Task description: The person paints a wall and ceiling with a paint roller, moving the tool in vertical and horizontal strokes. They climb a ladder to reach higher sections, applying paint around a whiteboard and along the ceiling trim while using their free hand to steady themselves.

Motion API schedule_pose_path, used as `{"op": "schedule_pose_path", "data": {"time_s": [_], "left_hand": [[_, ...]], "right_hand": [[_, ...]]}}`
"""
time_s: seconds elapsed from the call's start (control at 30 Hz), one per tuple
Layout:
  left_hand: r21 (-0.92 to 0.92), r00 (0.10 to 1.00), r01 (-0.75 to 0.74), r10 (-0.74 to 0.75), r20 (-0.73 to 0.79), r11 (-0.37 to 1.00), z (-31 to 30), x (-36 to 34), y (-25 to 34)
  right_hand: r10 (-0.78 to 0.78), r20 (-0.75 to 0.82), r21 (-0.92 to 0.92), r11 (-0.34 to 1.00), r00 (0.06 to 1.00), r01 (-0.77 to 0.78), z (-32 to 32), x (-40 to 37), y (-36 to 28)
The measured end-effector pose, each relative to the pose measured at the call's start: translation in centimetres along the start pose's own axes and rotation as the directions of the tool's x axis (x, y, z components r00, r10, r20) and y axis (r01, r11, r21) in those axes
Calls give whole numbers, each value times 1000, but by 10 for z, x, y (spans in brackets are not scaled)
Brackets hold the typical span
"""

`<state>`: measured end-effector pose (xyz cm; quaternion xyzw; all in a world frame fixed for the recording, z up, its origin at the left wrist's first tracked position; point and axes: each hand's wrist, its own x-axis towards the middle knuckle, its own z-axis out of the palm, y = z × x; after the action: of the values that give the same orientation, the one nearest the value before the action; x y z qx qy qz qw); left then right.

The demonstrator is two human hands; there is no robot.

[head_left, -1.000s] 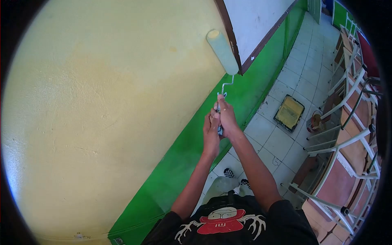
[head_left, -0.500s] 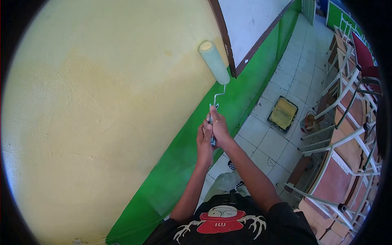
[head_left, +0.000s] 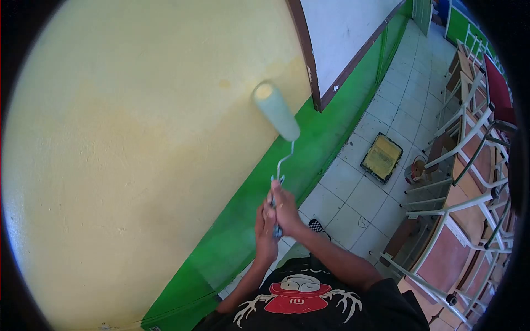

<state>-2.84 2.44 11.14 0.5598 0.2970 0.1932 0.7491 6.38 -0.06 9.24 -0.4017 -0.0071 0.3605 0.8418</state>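
Note:
A paint roller (head_left: pixel 277 113) with a pale, paint-coated sleeve lies against the yellow wall (head_left: pixel 138 165), its lower end at the border with the green band (head_left: pixel 243 218). Its bent wire frame runs down to a handle gripped by both hands. My right hand (head_left: pixel 285 207) is closed around the handle just below the wire. Pressed to the other side of the handle, a little lower, my left hand (head_left: pixel 265 234) is closed on it too. The handle's bottom end shows beneath my hands; most of the grip is hidden by fingers.
A white board (head_left: pixel 348 38) with a brown frame hangs right of the roller. On the tiled floor sit a paint tray (head_left: pixel 382 157) with yellow paint and a bucket (head_left: pixel 416 170). Stacked desks and chairs (head_left: pixel 447 243) line the right side.
Both hands have brought the roller down and slightly left along the wall, away from the board's corner. Their hold on the handle looks the same.

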Motion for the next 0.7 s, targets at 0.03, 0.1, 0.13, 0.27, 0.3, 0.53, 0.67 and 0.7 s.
{"op": "schedule_pose_path", "data": {"time_s": [0.03, 0.1, 0.13, 0.27, 0.3, 0.53, 0.67, 0.7], "left_hand": [[1, 1000, 5, -5, 2, 1000, -6, -11, -2], [43, 999, -32, 33, -24, 999, -18, -31, -7], [38, 999, -30, 31, -28, 999, -27, -40, -10], [262, 943, 250, -295, 153, 932, -55, -48, -4], [274, 870, 345, -416, 266, 898, -55, -44, 1], [191, 913, 30, -104, 395, 981, -6, 0, -3], [218, 916, -199, 102, 387, 955, 25, 33, -13], [223, 908, -219, 115, 403, 950, 30, 39, -12]], "right_hand": [[7, 27, -65, 998, 1000, -5, 2, -11, 8], [23, 53, -136, 991, 998, -15, 0, -30, 17], [75, 90, -140, 988, 993, -62, -1, -39, 18], [87, 119, -313, 949, 989, -46, -20, -70, 8], [-211, 229, -523, 796, 950, 303, -35, -71, 15], [-286, 324, -785, 450, 902, 425, -106, -25, -39], [-281, 442, -790, 327, 852, 518, -114, 16, -57], [-322, 482, -766, 297, 815, 571, -107, 24, -63]]}}
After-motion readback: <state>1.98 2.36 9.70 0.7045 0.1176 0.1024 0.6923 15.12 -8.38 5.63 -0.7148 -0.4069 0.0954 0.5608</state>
